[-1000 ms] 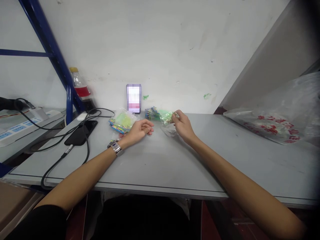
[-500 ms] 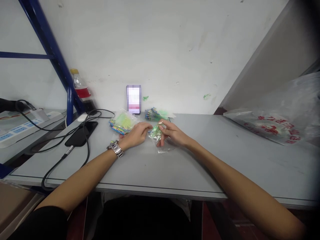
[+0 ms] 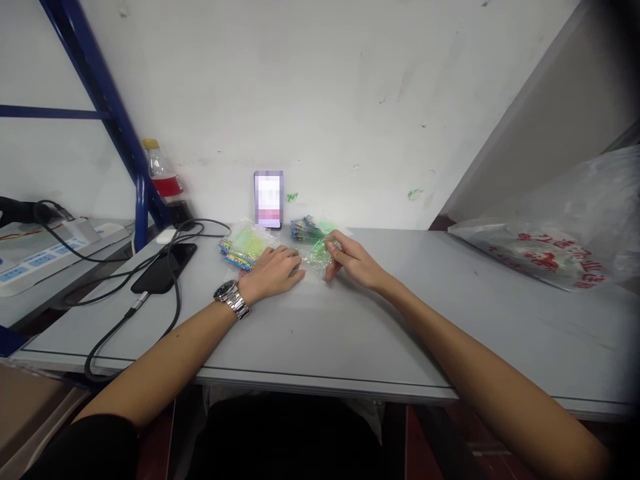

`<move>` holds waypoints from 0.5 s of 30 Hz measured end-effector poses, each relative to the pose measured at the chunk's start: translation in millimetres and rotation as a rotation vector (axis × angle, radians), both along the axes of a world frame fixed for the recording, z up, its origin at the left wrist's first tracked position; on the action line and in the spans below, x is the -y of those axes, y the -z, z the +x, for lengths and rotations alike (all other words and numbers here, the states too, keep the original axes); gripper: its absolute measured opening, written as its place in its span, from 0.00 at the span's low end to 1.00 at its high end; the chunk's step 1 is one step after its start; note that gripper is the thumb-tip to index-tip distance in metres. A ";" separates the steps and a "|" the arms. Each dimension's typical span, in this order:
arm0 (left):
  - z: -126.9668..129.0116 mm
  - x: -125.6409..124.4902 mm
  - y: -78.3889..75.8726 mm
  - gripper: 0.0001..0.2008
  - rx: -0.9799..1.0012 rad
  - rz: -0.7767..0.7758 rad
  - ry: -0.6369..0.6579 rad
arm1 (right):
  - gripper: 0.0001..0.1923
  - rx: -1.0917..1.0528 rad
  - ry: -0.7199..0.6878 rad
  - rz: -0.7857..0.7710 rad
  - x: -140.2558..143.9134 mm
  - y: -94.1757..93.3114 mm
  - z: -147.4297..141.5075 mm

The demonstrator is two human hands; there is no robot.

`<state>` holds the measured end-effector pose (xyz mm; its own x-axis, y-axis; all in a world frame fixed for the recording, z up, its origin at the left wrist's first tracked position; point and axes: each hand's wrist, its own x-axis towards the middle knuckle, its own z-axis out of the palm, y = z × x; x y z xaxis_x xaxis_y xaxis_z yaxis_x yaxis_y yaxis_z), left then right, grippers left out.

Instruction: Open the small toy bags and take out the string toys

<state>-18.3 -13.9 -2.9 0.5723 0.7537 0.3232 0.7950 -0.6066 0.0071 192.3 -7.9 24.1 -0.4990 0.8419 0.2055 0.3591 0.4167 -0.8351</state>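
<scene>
Pinching clear bag (image 3: 318,255) with right hand (image 3: 354,261); can't tell grip of left hand (image 3: 271,273). Could tear it by tugging, scatter far packets (image 3: 304,229) by brushing.

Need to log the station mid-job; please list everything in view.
Clear packet: 1, green-tinted, in right fingers
Left packets: several, green and multicoloured, by left hand
Rear packets: several, green and blue, near wall
Upright phone: 1, screen lit, against wall
Flat phone: 1, black, table's left
Small case-like item: 1, white, behind flat phone
Cables: count unclear, black, left
Bottle: 1, yellow cap, red label, rear left
Power strip: 1, white, far left
Frame: 1, blue, left
Bag: 1, translucent, red print, right
Table: 1, grey, below
Wall: 1, white, behind
Watch: 1, silver, left wrist
Hands: 2, bare, left and right
</scene>
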 end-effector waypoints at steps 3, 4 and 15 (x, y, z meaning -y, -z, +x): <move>-1.5 -3.8 2.6 0.14 0.002 0.038 0.024 | 0.13 0.035 0.116 0.071 -4.0 2.3 2.0; -1.5 -4.5 3.0 0.14 0.008 0.044 0.036 | 0.13 0.040 0.149 0.089 -5.5 3.3 2.6; 10.0 7.9 -6.7 0.13 -0.093 0.099 0.023 | 0.12 0.133 0.255 0.215 -9.9 10.9 3.1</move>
<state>-8.3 -21.8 3.8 0.6201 0.7069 0.3403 0.7752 -0.6188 -0.1270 195.3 2.0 13.2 -0.3129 0.8874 0.3386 0.5733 0.4607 -0.6775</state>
